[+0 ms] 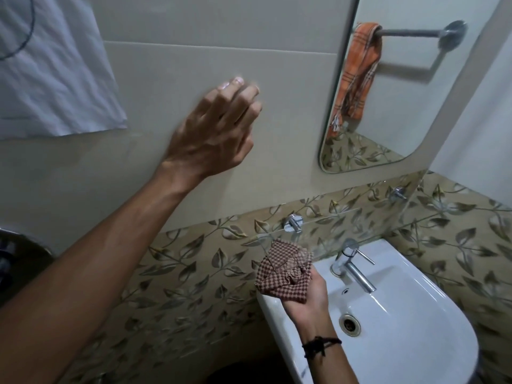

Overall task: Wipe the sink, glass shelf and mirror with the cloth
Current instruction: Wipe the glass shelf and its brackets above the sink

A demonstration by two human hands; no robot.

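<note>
My right hand point(307, 293) holds a brown checked cloth point(282, 273) bunched in its fingers, up against the left end of the glass shelf point(332, 220). The cloth sits just above the left rim of the white sink point(401, 314). My left hand point(213, 131) is raised against the plain wall tile to the left of the mirror point(401, 79), fingers loosely bent and holding nothing. The mirror hangs above the shelf at upper right.
A chrome tap point(354, 267) stands at the back of the sink. The mirror reflects an orange towel point(357, 76) on a rail. White fabric point(52, 65) hangs at upper left. Leaf-patterned tiles run behind and beside the sink.
</note>
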